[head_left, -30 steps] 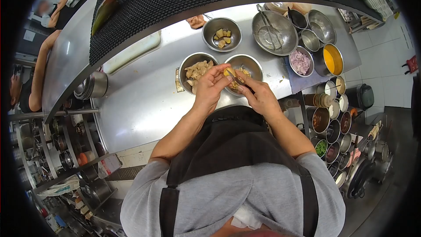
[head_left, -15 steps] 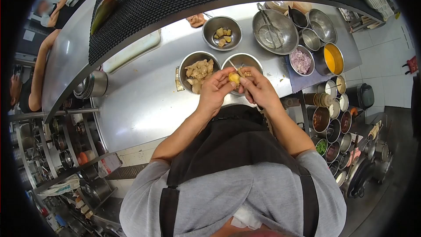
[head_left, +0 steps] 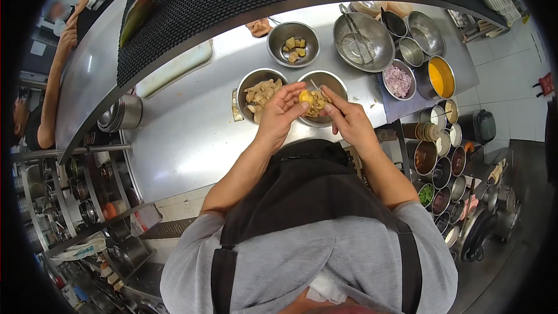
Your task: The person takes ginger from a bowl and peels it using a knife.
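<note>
My left hand [head_left: 278, 115] pinches a peeled yellow piece of ginger [head_left: 306, 97] between thumb and fingers. In my right hand [head_left: 351, 119] is a small knife [head_left: 315, 85], its thin blade pointing up and left beside the ginger; the handle is mostly hidden. Both hands are over the rim of a steel bowl [head_left: 343, 78] holding brownish peel scraps [head_left: 318, 107]. Just left stands a second steel bowl [head_left: 241, 84] of unpeeled ginger [head_left: 264, 92], partly behind my left hand. Farther back, a third bowl [head_left: 312, 34] contains several peeled ginger chunks [head_left: 293, 53].
Right of the bowls stand a large steel bowl with a strainer [head_left: 363, 46], chopped red onion [head_left: 398, 81] and a pot of orange liquid [head_left: 442, 78]. A black-matted shelf [head_left: 232, 0] overhangs the steel counter [head_left: 186, 134]. At far left, another person's arm [head_left: 55, 81] reaches out.
My hands have moved slightly apart, and the knife blade now sits right of the ginger. The peel scraps show more clearly. The other person's hand has come into view at far left.
</note>
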The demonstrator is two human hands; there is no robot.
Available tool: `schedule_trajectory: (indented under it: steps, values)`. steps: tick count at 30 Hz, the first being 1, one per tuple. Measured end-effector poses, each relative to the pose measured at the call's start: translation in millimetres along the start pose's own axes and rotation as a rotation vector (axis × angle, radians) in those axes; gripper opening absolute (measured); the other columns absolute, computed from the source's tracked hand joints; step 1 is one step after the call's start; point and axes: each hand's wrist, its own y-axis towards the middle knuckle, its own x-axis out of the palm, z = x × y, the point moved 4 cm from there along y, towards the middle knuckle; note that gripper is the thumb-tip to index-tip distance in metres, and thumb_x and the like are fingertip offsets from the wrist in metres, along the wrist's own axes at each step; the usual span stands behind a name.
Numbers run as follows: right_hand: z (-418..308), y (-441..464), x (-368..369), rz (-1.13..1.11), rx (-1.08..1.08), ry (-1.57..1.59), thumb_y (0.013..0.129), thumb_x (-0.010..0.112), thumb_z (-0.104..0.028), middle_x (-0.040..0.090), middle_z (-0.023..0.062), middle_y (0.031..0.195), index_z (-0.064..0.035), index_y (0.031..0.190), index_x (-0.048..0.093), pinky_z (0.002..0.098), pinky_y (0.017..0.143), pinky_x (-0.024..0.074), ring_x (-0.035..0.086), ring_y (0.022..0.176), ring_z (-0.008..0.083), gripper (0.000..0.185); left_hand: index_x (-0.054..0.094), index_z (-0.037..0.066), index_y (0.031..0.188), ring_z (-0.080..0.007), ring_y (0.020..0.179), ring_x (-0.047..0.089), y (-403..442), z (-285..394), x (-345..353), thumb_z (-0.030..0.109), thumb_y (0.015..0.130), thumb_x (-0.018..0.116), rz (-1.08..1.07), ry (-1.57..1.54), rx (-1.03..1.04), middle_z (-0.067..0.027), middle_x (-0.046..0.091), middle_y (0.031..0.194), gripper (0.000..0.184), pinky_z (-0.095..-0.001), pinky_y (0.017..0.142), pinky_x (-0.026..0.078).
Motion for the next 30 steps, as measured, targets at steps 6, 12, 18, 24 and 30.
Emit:
schedule_trajectory:
  steps: [6,12,18,24,30]
  values:
    - [-11,-4,5,-0.01,-0.142,-0.038,0.092,0.056,-0.018,0.066,0.0145,0.087,-0.0102,0.135,0.049,0.0321,0.064,0.0479,0.059,0.065,0.0219,0.044,0.052,-0.001,0.115,-0.0117,0.1,0.057,3,-2,-3,-0.002,0.085,0.064,-0.003,0.011,0.025,-0.0077,0.059,0.109,0.032,-0.0242,0.086,0.048]
    - [-9,-1,6,-0.06,-0.021,0.067,0.092,0.057,-0.019,0.068,0.017,0.092,-0.0078,0.13,0.052,0.034,0.075,0.0504,0.067,0.08,0.0236,0.041,0.054,-0.003,0.115,-0.0142,0.102,0.058,0,0,2,-0.003,0.083,0.065,-0.03,0.055,0.125,-0.0093,0.061,0.109,0.033,-0.0259,0.089,0.048]
    - [-10,3,7,-0.07,0.002,0.265,0.093,0.056,-0.019,0.063,0.0064,0.074,-0.0053,0.122,0.052,0.0262,0.051,0.0432,0.054,0.054,0.0109,0.032,0.056,-0.005,0.114,-0.0149,0.097,0.061,-6,-2,3,-0.005,0.083,0.065,-0.028,0.094,0.193,-0.0107,0.062,0.106,0.032,-0.026,0.088,0.05]
    - [0,7,12,-0.073,0.072,0.555,0.095,0.053,-0.018,0.06,0.0051,0.071,-0.0043,0.115,0.051,0.0216,0.038,0.0336,0.044,0.041,0.008,0.024,0.055,-0.004,0.116,-0.0167,0.1,0.061,-6,-6,2,-0.004,0.084,0.063,-0.092,0.023,0.171,-0.0125,0.061,0.111,0.033,-0.0281,0.088,0.049]
    - [9,5,6,0.03,0.106,0.539,0.096,0.051,-0.017,0.063,0.0079,0.077,-0.0053,0.128,0.047,0.0219,0.039,0.0377,0.05,0.044,0.0098,0.034,0.048,0.002,0.125,-0.0264,0.11,0.058,3,4,-5,0.006,0.093,0.053,-0.081,-0.224,0.047,-0.0142,0.058,0.116,0.033,-0.0341,0.089,0.049]
